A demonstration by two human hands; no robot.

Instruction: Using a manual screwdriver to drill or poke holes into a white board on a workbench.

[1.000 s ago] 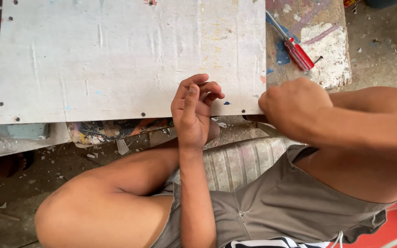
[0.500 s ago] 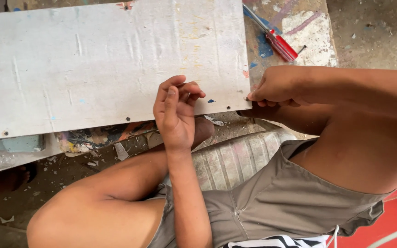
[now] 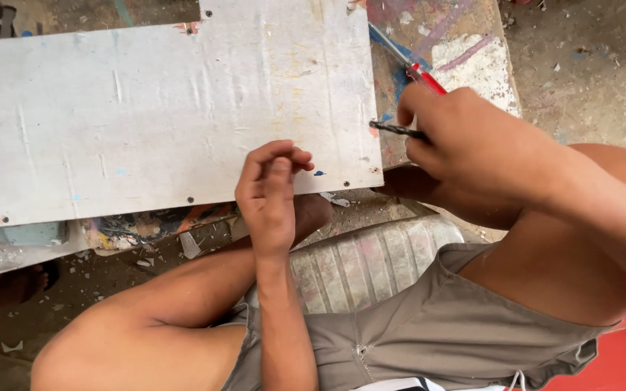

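A large whitish board (image 3: 153,108) with small screws along its edges lies flat in front of me. My left hand (image 3: 269,195) rests at its near edge, fingers curled together on the surface, with nothing visible in them. My right hand (image 3: 465,145) hovers just past the board's right edge and grips a dark twisted drill bit (image 3: 394,130) that points left toward the board. A red-handled screwdriver (image 3: 414,69) lies behind that hand, partly hidden by it.
A paint-stained slab (image 3: 465,51) supports the board and screwdriver. I sit on a ribbed white seat (image 3: 371,261), knees raised. Dusty ground (image 3: 588,65) with chips and debris surrounds it. A red surface (image 3: 617,355) shows at the bottom right.
My right hand has lifted from the board's lower right corner to its right edge, now with the drill bit showing. The view has shifted; the left hand stays at the near edge.
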